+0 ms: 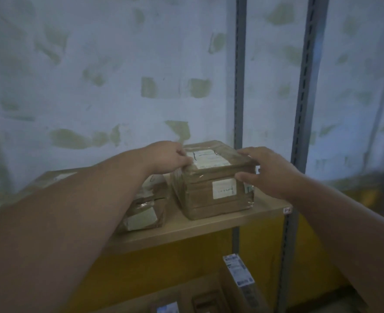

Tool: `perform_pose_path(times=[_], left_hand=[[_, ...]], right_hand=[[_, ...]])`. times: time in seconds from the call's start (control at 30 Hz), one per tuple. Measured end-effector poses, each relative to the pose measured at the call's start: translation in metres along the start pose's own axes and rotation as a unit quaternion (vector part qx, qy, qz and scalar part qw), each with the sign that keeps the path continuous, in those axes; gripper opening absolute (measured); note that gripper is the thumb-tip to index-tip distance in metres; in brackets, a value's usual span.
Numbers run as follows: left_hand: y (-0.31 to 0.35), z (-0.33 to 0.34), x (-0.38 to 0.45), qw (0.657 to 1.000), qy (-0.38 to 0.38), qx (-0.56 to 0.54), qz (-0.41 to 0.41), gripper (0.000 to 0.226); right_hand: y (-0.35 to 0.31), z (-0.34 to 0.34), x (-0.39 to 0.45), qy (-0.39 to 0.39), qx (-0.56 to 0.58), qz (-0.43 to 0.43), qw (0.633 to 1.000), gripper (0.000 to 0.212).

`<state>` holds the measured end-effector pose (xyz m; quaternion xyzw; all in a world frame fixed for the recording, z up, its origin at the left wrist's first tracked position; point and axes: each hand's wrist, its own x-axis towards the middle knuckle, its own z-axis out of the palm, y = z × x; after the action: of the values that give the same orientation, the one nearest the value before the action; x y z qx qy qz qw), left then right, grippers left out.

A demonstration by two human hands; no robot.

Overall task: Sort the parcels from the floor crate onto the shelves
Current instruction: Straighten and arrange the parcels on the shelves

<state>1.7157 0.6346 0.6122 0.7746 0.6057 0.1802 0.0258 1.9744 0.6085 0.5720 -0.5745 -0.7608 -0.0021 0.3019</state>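
**Both hands on a taped parcel at the shelf's right end**

The left hand (166, 158) grips the upper left edge of a brown cardboard parcel (213, 179), fingers curled over its top by the white label. The right hand (268, 171) clasps the parcel's right side, its thumb pressed on the front face and its fingers laid over the top right corner. The parcel is wrapped in clear tape, carries a second small white label on its front, and sits flat on the wooden shelf (209, 224), near the shelf's right end.

Just to its left, partly hidden behind the left forearm, lies a lower parcel (145, 211), also taped and labelled. Further left on the same board a flat package (57, 177) shows only as a blur.

Two grey slotted uprights (239, 86) rise behind and beside the shelf, the nearer one (303, 98) at its right corner. Beneath the board a yellow panel (164, 263) backs the lower level, where a cardboard box (238, 281) with a printed label stands on edge among other boxes, cut off by the frame. Behind everything is a pale wall (107, 64) with patchy marks.
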Motion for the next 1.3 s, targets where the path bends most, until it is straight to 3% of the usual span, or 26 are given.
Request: perform_pose_path(times=[0.2,0.43,0.53,0.67,0.9,1.03,1.17,1.3], left_hand=[[-0.003,0.005,0.007,0.998,0.016,-0.046,-0.035,0.031],[0.003,0.009,0.0,0.997,0.029,-0.035,-0.063,0.042],[0.007,0.013,-0.008,0.996,0.075,-0.016,-0.053,0.03],[0.015,0.025,-0.03,0.984,0.173,-0.01,-0.036,0.018],[0.019,0.044,-0.108,0.962,0.272,0.012,-0.023,0.03],[0.0,0.054,-0.161,0.961,0.272,0.029,-0.032,0.037],[-0.033,0.064,-0.214,0.961,0.271,0.008,-0.061,0.03],[-0.078,0.067,-0.263,0.962,0.26,0.001,-0.082,0.045]], right_hand=[[0.015,0.015,0.017,-0.012,0.047,-0.037,0.998,0.056],[0.02,0.016,0.019,-0.016,0.03,-0.063,0.997,0.059],[0.02,0.008,0.019,-0.032,0.0,-0.086,0.996,0.061],[0.012,-0.006,0.011,0.016,-0.007,-0.135,0.991,0.062],[-0.042,-0.011,-0.013,0.069,0.041,-0.239,0.968,0.052],[-0.084,-0.002,-0.038,0.071,0.097,-0.272,0.955,0.048],[-0.133,0.021,-0.067,0.055,0.13,-0.302,0.943,0.045],[-0.188,0.055,-0.096,0.034,0.146,-0.315,0.937,0.043]])
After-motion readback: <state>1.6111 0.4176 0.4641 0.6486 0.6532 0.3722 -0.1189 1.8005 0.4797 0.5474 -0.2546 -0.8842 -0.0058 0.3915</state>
